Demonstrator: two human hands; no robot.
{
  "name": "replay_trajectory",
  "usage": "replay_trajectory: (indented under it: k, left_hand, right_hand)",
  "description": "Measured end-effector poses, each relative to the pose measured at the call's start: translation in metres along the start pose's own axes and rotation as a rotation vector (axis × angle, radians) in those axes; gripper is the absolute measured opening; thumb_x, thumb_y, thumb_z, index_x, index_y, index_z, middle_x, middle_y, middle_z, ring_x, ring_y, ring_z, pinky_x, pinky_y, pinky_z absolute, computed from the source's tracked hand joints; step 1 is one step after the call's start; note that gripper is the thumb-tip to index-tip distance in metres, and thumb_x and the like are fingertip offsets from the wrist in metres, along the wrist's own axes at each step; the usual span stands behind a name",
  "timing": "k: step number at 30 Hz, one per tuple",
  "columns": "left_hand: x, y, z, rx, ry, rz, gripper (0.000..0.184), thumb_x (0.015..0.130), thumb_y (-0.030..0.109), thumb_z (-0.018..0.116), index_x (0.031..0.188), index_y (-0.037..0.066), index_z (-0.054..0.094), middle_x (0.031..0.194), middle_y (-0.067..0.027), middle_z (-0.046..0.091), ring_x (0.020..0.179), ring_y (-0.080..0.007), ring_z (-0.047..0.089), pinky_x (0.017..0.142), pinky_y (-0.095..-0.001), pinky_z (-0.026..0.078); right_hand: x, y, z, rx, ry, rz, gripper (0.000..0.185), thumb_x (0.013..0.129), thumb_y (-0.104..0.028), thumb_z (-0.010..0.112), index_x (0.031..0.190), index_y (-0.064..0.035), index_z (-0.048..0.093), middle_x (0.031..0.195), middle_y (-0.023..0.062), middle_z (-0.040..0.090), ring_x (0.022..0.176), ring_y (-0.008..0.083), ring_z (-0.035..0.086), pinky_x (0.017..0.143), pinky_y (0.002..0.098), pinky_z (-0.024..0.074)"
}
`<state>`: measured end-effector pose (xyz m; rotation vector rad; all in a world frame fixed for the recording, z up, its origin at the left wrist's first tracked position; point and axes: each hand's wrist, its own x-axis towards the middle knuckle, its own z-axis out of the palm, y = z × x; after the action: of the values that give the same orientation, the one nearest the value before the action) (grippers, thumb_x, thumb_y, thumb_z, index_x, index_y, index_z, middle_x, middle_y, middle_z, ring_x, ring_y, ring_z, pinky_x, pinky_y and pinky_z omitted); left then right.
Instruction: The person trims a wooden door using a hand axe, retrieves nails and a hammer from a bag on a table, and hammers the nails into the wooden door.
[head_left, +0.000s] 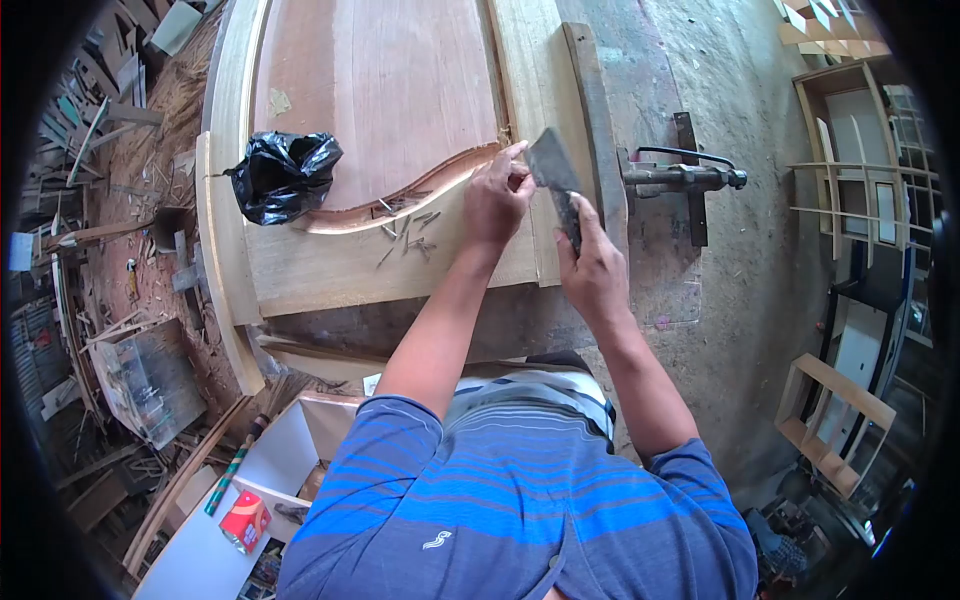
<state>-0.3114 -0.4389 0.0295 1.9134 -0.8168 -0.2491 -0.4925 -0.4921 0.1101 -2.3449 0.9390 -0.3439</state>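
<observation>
My right hand is wrapped round the dark handle of a flat-headed metal tool, its broad grey head raised near my other hand. My left hand has its thumb and fingertips pinched together at the right end of a curved moulding; whatever lies between them is too small to make out. Both hands are above a wooden panel. Several nails lie loose beside the moulding. A black plastic bag rests at the moulding's left end.
A metal clamp sticks out right of the panel, beside an upright wooden strip. Below left is a white box with a red can. Wood scraps cover the left floor; wooden frames stand far right.
</observation>
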Motion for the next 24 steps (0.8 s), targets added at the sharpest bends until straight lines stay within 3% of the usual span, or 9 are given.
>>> replay_trajectory:
  k: [2, 5, 9, 12, 15, 16, 22, 24]
  left_hand:
    - [0.001, -0.003, 0.004, 0.053, 0.08, 0.106, 0.047, 0.091, 0.012, 0.078, 0.137, 0.012, 0.072, 0.09, -0.011, 0.078, 0.088, -0.0327, 0.076, 0.084, -0.048, 0.061]
    - [0.001, -0.001, 0.002, -0.041, 0.004, -0.039, 0.046, 0.091, 0.009, 0.075, 0.137, 0.014, 0.073, 0.09, -0.0115, 0.078, 0.088, -0.0332, 0.076, 0.085, -0.0484, 0.061]
    - [0.0, -0.004, 0.004, -0.071, 0.004, -0.037, 0.05, 0.091, 0.008, 0.076, 0.14, 0.014, 0.072, 0.088, -0.0107, 0.079, 0.087, -0.0319, 0.076, 0.085, -0.0494, 0.062]
    - [0.001, -0.004, -0.001, -0.19, -0.05, -0.067, 0.053, 0.091, 0.008, 0.075, 0.144, 0.011, 0.069, 0.102, -0.0135, 0.08, 0.099, -0.0308, 0.076, 0.089, -0.048, 0.061]
    - [0.005, -0.007, -0.027, -0.071, -0.077, 0.11, 0.053, 0.093, 0.004, 0.075, 0.146, 0.006, 0.067, 0.122, -0.0157, 0.08, 0.113, -0.0272, 0.075, 0.095, -0.0408, 0.062]
    - [0.008, -0.013, -0.033, 0.096, -0.04, 0.285, 0.049, 0.095, 0.003, 0.072, 0.144, 0.004, 0.066, 0.132, -0.0175, 0.075, 0.126, -0.0342, 0.068, 0.106, -0.0463, 0.056]
    - [0.011, -0.018, -0.03, 0.076, -0.047, 0.214, 0.039, 0.101, 0.004, 0.066, 0.14, 0.005, 0.065, 0.128, -0.0202, 0.073, 0.123, -0.0398, 0.067, 0.111, -0.0494, 0.051]
    - [0.01, -0.02, -0.03, 0.068, -0.066, 0.178, 0.038, 0.101, 0.005, 0.066, 0.14, 0.005, 0.066, 0.129, -0.0203, 0.073, 0.124, -0.0401, 0.067, 0.111, -0.0495, 0.051]
  right_hand:
    - [-0.001, 0.009, 0.011, -0.04, -0.045, 0.02, 0.061, 0.109, -0.026, 0.066, 0.165, -0.0128, 0.046, 0.117, 0.0262, 0.075, 0.099, 0.0501, 0.074, 0.083, 0.0594, 0.0595]
    - [-0.002, 0.002, 0.008, 0.022, -0.011, 0.004, 0.062, 0.109, -0.026, 0.066, 0.165, -0.0135, 0.045, 0.117, 0.0261, 0.075, 0.098, 0.0503, 0.074, 0.082, 0.0604, 0.0589]
    - [-0.006, 0.002, 0.012, 0.052, 0.036, -0.013, 0.062, 0.108, -0.027, 0.067, 0.165, -0.013, 0.046, 0.119, 0.0276, 0.075, 0.1, 0.0507, 0.074, 0.084, 0.0601, 0.0593]
    - [0.002, 0.002, 0.013, -0.021, -0.072, 0.095, 0.062, 0.107, -0.024, 0.068, 0.164, -0.0122, 0.046, 0.12, 0.028, 0.075, 0.102, 0.0502, 0.075, 0.084, 0.0591, 0.0601]
    - [0.003, -0.001, 0.011, 0.039, 0.027, 0.063, 0.06, 0.107, -0.02, 0.069, 0.163, -0.0109, 0.048, 0.123, 0.0294, 0.075, 0.105, 0.0497, 0.075, 0.085, 0.0581, 0.0609]
    - [0.004, -0.003, 0.01, 0.088, 0.077, 0.037, 0.059, 0.107, -0.02, 0.069, 0.162, -0.0105, 0.049, 0.124, 0.0297, 0.075, 0.107, 0.0496, 0.075, 0.087, 0.0573, 0.061]
    - [-0.005, -0.021, 0.003, 0.217, 0.168, 0.013, 0.056, 0.107, -0.018, 0.07, 0.159, -0.009, 0.052, 0.13, 0.0311, 0.073, 0.118, 0.0492, 0.073, 0.095, 0.0528, 0.0604]
    - [-0.004, -0.016, 0.011, 0.162, 0.095, 0.057, 0.056, 0.107, -0.017, 0.07, 0.159, -0.0087, 0.052, 0.13, 0.0314, 0.073, 0.117, 0.0496, 0.073, 0.095, 0.053, 0.0604]
